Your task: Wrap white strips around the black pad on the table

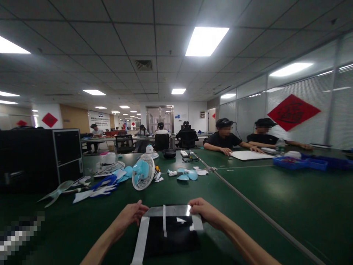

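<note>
A flat black rectangular item (172, 235) with silver-white strips across it lies on the green table (270, 198) right in front of me. My left hand (131, 216) has its fingers curled on the item's far left corner, where a long pale strip runs down. My right hand (205, 213) pinches the far right corner, on a shiny silver band along the top edge. Both forearms reach in from the bottom of the view.
A small white fan with blue blades (143, 172), loose fan blades (187, 176), grilles and white gloves (96, 190) lie mid-table. A black cabinet (41, 158) stands left. Two people sit at the right with a white sheet (249, 155) and blue trays (299, 162); others sit further back.
</note>
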### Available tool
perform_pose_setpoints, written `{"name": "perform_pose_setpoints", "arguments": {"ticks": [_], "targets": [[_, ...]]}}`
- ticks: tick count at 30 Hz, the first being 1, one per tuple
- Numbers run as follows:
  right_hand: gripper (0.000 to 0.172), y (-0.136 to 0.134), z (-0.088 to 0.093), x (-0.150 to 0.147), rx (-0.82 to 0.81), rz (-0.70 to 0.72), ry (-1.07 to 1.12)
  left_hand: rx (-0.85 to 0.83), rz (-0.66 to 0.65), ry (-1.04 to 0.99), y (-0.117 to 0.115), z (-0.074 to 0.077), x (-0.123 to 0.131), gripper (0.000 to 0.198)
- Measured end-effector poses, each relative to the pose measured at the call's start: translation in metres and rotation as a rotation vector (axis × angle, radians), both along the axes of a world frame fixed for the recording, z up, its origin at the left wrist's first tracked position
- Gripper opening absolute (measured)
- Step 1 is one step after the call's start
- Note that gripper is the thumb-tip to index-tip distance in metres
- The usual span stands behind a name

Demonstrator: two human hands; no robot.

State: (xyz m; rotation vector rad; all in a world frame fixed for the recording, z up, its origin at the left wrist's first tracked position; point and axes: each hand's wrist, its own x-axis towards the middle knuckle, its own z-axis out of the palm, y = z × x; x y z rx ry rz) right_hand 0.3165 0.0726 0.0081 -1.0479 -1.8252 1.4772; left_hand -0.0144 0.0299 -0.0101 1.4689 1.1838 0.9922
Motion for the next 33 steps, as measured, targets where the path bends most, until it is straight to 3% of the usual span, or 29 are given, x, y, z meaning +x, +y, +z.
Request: {"name": "perform_pose_setpoints", "arguments": {"ticks": [4, 8, 11, 14, 20, 26, 33], "targets": [[0.013, 0.003, -0.006, -0.002, 0.005, -0.018, -0.061, 0.095, 0.005, 0.211, -0.001, 0.003, 0.009, 0.053], [0.02, -0.001, 0.002, 0.001, -0.007, 0.02, -0.066, 0.045, 0.031, 0.156, -0.009, 0.01, 0.012, 0.045], [0.016, -0.006, 0.01, 0.006, -0.041, 0.133, -0.07, -0.051, -0.035, 0.068, -0.018, 0.012, 0.011, 0.04], [0.008, -0.006, 0.01, 0.009, -0.017, 0.194, -0.202, -0.117, -0.135, 0.173, -0.019, 0.006, 0.01, 0.036], [0.009, 0.005, -0.01, 0.004, 0.089, 0.113, -0.472, -0.113, -0.132, 0.473, -0.009, -0.01, 0.012, 0.033], [0.016, 0.012, -0.02, 0.003, 0.15, 0.072, -0.521, -0.023, -0.112, 0.569, -0.013, -0.005, 0.014, 0.028], [0.016, 0.004, -0.011, 0.0, 0.258, 0.056, -0.594, -0.007, -0.098, 0.671, -0.018, 0.003, 0.018, 0.026]]}}
